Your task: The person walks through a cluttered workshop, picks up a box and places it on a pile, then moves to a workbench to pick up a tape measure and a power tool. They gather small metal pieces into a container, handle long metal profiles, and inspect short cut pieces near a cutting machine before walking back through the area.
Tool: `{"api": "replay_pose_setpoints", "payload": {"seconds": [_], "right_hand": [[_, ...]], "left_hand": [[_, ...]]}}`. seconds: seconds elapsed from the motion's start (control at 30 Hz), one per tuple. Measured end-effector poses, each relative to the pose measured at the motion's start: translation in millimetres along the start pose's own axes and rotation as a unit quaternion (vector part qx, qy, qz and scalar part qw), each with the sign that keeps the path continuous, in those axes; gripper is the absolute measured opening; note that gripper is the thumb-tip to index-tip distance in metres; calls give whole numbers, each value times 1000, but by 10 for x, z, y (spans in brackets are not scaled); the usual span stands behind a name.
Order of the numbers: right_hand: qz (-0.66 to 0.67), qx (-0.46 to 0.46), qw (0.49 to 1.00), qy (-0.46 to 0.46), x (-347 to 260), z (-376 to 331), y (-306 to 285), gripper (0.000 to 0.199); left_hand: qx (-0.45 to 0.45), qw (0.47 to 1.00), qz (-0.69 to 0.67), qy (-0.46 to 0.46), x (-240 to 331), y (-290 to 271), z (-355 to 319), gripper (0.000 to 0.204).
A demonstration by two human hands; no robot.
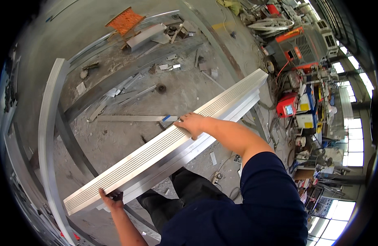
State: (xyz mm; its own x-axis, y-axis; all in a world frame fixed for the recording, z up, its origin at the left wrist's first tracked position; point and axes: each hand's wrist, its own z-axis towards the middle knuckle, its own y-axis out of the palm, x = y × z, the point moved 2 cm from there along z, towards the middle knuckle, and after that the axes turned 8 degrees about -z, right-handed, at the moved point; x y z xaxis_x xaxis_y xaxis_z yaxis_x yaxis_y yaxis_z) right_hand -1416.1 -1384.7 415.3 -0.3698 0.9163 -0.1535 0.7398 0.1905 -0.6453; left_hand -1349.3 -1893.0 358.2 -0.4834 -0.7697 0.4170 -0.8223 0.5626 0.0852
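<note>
both hands, left (111, 199) and right (191, 124), clamped on long ribbed aluminium profile (168, 139) above dusty floor (115, 139).

aluminium profile (164, 141) – silver, ribbed lines | sleeve (271, 192) – dark navy | mesh piece (125, 19) – orange | floor (115, 139) – grey, dusty
</note>
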Motion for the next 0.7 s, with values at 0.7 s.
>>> {"api": "replay_pose_setpoints", "payload": {"seconds": [0.7], "right_hand": [[116,-189,967,124,-102,951,681,98]], "left_hand": [[-59,944,306,110,-96,-785,-353,55]]}}
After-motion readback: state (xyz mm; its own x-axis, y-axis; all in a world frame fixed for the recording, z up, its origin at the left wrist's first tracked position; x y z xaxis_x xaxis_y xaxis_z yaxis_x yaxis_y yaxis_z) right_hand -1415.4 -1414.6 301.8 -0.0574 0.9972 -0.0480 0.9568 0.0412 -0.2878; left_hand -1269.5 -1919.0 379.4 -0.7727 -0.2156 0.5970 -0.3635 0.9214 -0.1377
